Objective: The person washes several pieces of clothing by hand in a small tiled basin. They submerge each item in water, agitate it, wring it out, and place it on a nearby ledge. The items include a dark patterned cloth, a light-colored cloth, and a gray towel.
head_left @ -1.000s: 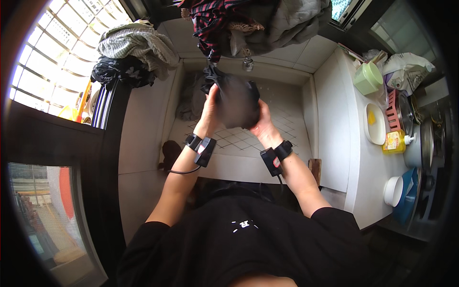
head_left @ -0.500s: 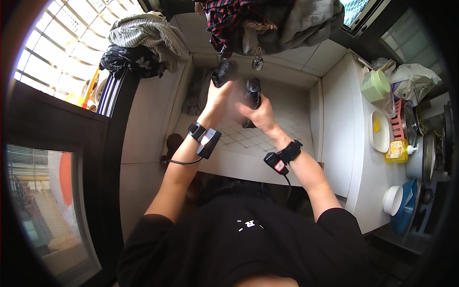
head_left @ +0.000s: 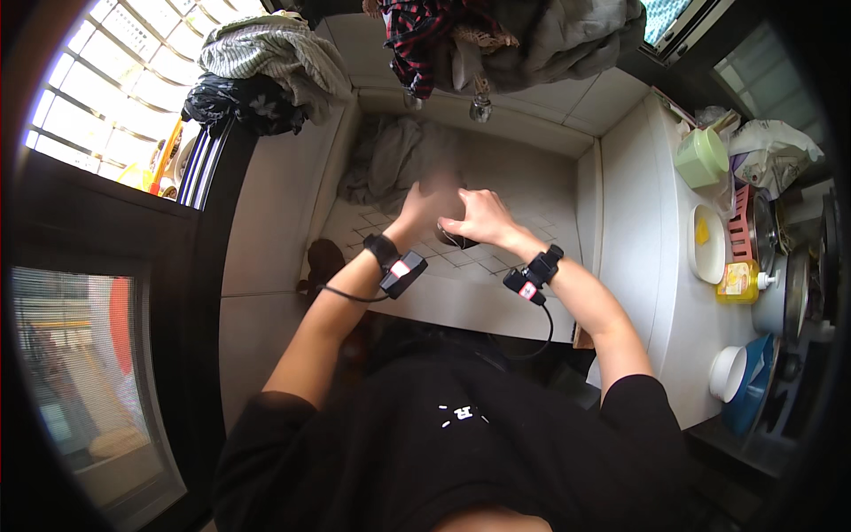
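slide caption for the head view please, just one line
Left hand and right hand close together over a pale sink, with a crumpled grey cloth at its back left.

Dark diamond lines pattern an off-white sink (head_left: 532, 173) holding grey cloth (head_left: 390, 158); beyond the sink, a red-and-black plaid garment (head_left: 410, 44); left of the sink, white-patterned black fabric (head_left: 238, 105); right, a yellow bottle (head_left: 737, 282).
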A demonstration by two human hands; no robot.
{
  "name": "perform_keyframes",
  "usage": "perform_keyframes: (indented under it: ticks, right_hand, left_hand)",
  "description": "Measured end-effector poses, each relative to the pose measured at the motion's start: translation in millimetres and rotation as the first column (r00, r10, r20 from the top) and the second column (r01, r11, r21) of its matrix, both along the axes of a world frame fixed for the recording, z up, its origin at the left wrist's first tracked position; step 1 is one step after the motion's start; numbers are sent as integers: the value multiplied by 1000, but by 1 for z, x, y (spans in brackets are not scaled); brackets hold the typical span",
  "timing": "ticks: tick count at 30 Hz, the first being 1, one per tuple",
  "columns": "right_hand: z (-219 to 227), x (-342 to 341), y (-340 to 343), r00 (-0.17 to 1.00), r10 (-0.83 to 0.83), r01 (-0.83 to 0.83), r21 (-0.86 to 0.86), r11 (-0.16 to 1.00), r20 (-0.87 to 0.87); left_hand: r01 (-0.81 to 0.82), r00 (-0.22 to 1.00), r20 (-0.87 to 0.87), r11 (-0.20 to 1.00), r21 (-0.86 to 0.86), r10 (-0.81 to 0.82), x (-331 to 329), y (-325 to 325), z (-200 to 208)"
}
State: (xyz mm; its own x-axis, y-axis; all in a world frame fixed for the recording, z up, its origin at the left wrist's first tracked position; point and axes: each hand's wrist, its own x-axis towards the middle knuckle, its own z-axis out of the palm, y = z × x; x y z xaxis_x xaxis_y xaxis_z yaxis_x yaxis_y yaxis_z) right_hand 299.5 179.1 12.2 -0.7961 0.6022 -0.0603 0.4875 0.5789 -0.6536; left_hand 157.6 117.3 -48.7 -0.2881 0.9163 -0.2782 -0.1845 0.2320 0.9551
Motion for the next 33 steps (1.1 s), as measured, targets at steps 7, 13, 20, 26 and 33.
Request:
perform_keyframes:
  ticks: [7, 13, 20, 26, 33]
  right_hand:
    - [22, -2, 12, 672, -729, 0, -985, -175, 130]
    - [139, -30, 15, 674, -728, -198, -980, -15, -125]
    - [255, -138, 27, 653, -530, -614, -788, 48, -541]
    - [271, -284, 41, 451, -316, -816, -529, 231, -834]
    - [168, -384, 81, 758, -333, -18, -528, 849, -561]
  left_hand:
    - [247, 599, 790, 908, -339, 132, -33, -52, -8]
    - [127, 608, 774, 941, -313, 175, -57, -109, -2]
    - [-11, 558, 812, 980, -199, 171, -72, -120, 7]
    - [-52, 521, 845, 993, -110, 121, -79, -143, 6]
    - [-178, 451, 867, 973, -146, 213, -99, -176, -7]
